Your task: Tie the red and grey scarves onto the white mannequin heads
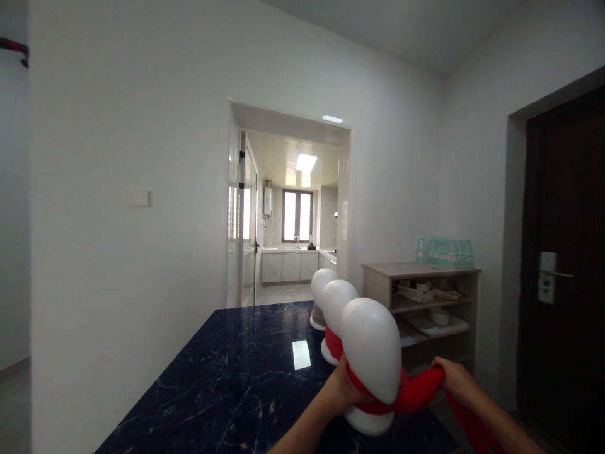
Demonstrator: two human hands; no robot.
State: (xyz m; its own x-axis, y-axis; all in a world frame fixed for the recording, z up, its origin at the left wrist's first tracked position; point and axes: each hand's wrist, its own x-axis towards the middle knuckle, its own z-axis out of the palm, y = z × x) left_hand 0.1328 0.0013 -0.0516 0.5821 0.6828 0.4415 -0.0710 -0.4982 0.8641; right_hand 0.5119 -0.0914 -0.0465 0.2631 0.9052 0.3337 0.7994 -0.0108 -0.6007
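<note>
Three white mannequin heads stand in a row on a dark blue marble table (236,372). The nearest head (373,353) has a red scarf (416,394) wound around its neck. My left hand (343,394) presses the scarf against the left side of that neck. My right hand (454,375) grips the scarf's bunched end to the right of the head, pulled out sideways, and a loose tail hangs below my wrist. The middle head (338,309) also wears a red scarf. The farthest head (321,287) shows no scarf.
A low wooden shelf unit (420,302) with trays stands right of the table, with water bottles (444,251) on top. A dark door (564,265) with a handle is at the far right. A doorway (288,208) ahead leads to a kitchen. White walls surround the room.
</note>
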